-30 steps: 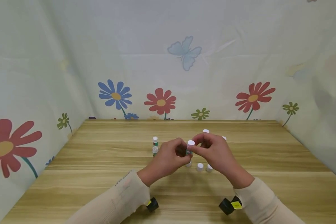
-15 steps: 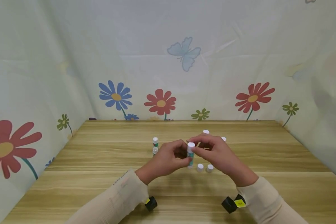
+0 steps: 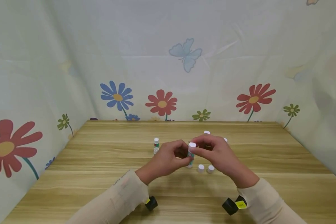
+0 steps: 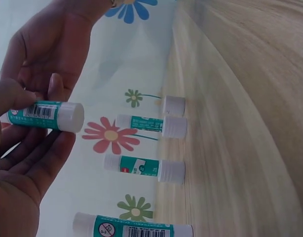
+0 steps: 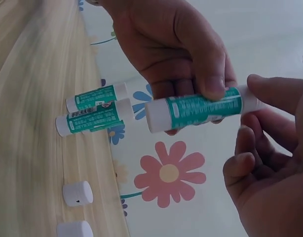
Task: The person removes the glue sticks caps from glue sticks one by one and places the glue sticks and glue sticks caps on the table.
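My left hand [image 3: 168, 157] holds a green-and-white glue stick [image 5: 196, 111] upright by its body, above the table in the middle of the head view. The thumb lies along the label in the right wrist view. With thumb and fingers, my right hand [image 3: 219, 154] pinches the white cap [image 5: 249, 98] at the top of that same stick. Its white base [image 4: 71, 117] points down toward the table in the left wrist view. Two small white caps [image 3: 201, 168] sit on the table just below the right hand.
Two more glue sticks [image 3: 156, 142] stand left of the hands, partly hidden by the left hand. Behind the right hand, white tops [image 3: 207, 132] of other sticks show. The left wrist view has several upright glue sticks [image 4: 139, 166]. Flower-printed cloth [image 3: 184, 93] surrounds the wooden table [image 3: 114, 133].
The right fingers have shifted around the cap, and more of the stick's body shows below the left hand than a second ago. Both hands stay in nearly the same place.
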`<state>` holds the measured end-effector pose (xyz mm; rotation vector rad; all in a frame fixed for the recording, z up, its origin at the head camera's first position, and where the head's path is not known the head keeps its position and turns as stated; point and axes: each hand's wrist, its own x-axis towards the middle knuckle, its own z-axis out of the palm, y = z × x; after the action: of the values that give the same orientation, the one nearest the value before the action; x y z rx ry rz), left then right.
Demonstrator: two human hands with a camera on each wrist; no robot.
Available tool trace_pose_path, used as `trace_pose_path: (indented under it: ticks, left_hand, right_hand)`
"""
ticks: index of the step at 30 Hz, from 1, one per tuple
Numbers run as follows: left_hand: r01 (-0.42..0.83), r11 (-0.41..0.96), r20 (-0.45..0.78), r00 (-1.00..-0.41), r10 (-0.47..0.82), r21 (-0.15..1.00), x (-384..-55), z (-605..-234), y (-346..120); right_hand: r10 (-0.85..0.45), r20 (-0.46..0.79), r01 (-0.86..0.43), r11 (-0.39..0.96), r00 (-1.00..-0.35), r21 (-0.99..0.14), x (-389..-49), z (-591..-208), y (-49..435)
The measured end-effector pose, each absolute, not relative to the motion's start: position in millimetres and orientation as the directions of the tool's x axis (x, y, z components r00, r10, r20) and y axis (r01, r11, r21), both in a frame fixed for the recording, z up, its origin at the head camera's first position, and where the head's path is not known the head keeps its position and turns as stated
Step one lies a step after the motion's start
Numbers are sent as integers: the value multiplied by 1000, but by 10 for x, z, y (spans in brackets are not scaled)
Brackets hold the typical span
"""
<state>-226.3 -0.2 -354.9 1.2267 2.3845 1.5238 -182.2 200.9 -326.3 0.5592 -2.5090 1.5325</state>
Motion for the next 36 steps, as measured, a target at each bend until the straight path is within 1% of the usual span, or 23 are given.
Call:
trace_pose_path:
  ticks: [5, 8, 11, 14, 16, 21, 25, 33, 36]
  left_hand:
    - [570, 170, 325, -661, 676, 804, -2291, -3545, -28]
    - [563, 166, 315, -656, 686, 810, -2300, -3545, -37]
    - [557, 171, 311, -663, 681, 813, -2295, -3538, -43]
    - [558, 177, 319, -674, 666, 811, -2279, -3526, -39]
    - [562, 184, 328, -684, 651, 806, -2270, -3521, -32]
    - [574, 201, 345, -697, 628, 794, -2270, -3525, -14]
    - [578, 195, 350, -693, 631, 792, -2282, -3529, -18]
    - [579, 172, 335, -660, 672, 797, -2319, -3540, -41]
    - [572, 166, 334, -664, 670, 804, -2321, -3537, -43]
  right_hand:
    - [-360, 346, -472, 365, -866, -802, -1816, -3233, 2037]
    - [-390, 343, -483, 354, -854, -801, -1819, -3229, 2038]
    - [-356, 319, -450, 388, -878, -805, -1826, -3238, 2017]
    - [-277, 300, -396, 419, -913, -817, -1838, -3252, 1985]
    - [-223, 291, -360, 417, -931, -834, -1843, -3257, 1968]
    - [-151, 281, -319, 425, -948, -847, -1836, -3250, 1964]
    - [-172, 284, -331, 426, -943, -842, -1828, -3228, 1974]
    - [-303, 314, -418, 397, -900, -817, -1826, -3202, 2004]
    - [-302, 305, -414, 423, -903, -806, -1834, -3210, 1999]
